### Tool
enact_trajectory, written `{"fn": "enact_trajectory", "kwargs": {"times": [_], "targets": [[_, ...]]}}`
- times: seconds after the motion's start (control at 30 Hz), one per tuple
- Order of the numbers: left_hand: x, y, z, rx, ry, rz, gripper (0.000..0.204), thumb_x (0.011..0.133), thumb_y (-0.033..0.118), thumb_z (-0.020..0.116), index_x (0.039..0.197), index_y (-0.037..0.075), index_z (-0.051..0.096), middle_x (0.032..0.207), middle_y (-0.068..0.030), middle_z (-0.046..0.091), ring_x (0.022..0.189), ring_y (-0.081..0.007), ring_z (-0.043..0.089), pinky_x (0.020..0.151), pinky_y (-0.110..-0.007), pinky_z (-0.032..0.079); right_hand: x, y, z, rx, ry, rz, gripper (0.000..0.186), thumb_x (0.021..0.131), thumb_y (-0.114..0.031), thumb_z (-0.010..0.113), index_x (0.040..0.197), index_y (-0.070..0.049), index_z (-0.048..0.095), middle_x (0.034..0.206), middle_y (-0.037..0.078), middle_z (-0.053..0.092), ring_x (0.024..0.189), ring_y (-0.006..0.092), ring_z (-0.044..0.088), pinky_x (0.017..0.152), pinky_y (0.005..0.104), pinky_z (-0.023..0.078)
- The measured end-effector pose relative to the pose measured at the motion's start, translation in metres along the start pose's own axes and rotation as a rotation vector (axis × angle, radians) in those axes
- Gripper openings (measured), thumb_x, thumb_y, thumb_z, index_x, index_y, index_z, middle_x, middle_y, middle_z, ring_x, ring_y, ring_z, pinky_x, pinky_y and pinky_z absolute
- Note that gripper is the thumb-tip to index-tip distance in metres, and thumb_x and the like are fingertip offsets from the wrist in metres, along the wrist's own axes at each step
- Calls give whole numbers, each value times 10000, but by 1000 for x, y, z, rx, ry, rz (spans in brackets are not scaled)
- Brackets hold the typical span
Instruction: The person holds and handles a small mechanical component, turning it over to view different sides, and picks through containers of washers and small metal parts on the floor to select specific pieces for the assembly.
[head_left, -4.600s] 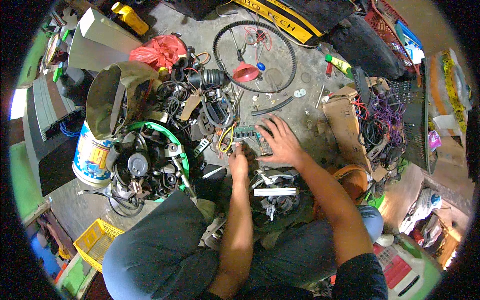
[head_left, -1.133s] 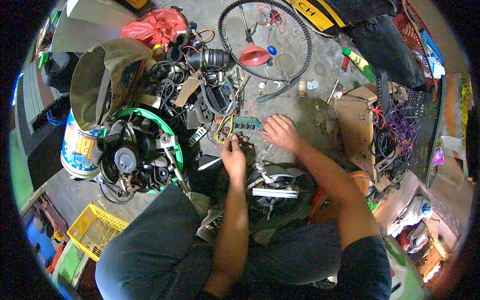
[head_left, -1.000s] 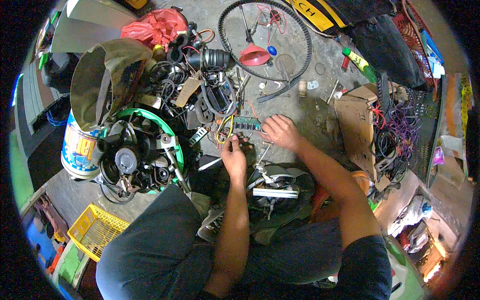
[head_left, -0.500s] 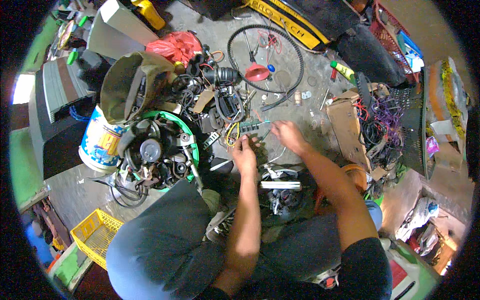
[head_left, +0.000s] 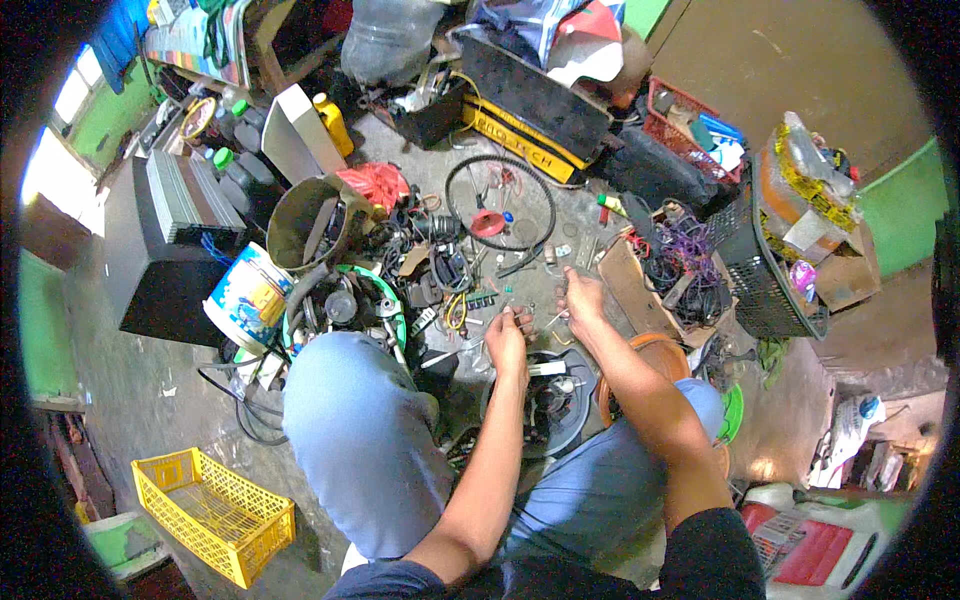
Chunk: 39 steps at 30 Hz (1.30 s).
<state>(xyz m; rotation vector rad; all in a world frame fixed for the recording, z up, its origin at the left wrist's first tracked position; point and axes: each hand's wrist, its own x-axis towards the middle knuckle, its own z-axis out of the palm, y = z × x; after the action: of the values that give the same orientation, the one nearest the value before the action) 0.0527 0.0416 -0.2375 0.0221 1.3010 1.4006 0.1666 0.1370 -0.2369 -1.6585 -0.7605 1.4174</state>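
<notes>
My left hand [head_left: 507,338] hovers over the floor between my knees, its fingers loosely bent and apart, with nothing visible in them. Just beyond and left of it lies a narrow green circuit board [head_left: 482,301] with dark blocks on it. A loop of yellow wire [head_left: 456,313] rests beside the board. To the right, my right hand [head_left: 583,297] has its thumb and fingers pinched together; whatever is between them is too small to make out. Beneath both hands stands a grey basin [head_left: 578,425] of mixed parts.
A green-rimmed tub [head_left: 398,322] of metal parts stands left, near a blue-and-white bucket [head_left: 250,292]. Beyond my hands lie a black belt loop [head_left: 552,205] and a red funnel [head_left: 488,223]. A cardboard box [head_left: 622,290] of cables sits right; a yellow crate [head_left: 215,515] lies lower left.
The view has shifted and shows more of the room. My left hand has come away from the circuit board, and my right hand has moved off to the right of it.
</notes>
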Motion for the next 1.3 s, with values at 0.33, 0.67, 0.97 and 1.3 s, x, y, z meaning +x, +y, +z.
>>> {"fn": "enact_trajectory", "kwargs": {"times": [0.33,0.67,0.97,1.3], "targets": [[-100,59,36,-236,-400,-330,601,1027,516,321,1348,25,455,1352,-205,505,1189,-320,516,985,-494,445,-133,-129,1,475,-152,-73,256,973,-276,559,831,-68,511,649,45,514,460,132,454,361,275,310],[-134,172,72,586,-658,44,557,1023,537,348,1194,76,609,1040,-63,644,926,-193,605,803,-368,492,-170,-205,-45,737,-189,-324,298,982,-320,538,796,-95,485,677,33,501,493,123,430,391,285,309],[-128,139,84,770,-849,569,541,1010,444,497,1299,-7,572,1148,-112,660,1027,-183,607,850,-311,500,-155,-237,-78,892,-142,-417,264,978,-298,544,812,-105,475,690,31,511,494,123,437,405,274,314],[-136,138,82,711,-943,716,411,1041,368,480,825,43,609,601,47,466,532,-57,414,486,-255,332,-134,-212,-55,997,-234,-308,230,974,-275,549,821,-116,482,673,24,498,512,132,435,408,279,305]]}}
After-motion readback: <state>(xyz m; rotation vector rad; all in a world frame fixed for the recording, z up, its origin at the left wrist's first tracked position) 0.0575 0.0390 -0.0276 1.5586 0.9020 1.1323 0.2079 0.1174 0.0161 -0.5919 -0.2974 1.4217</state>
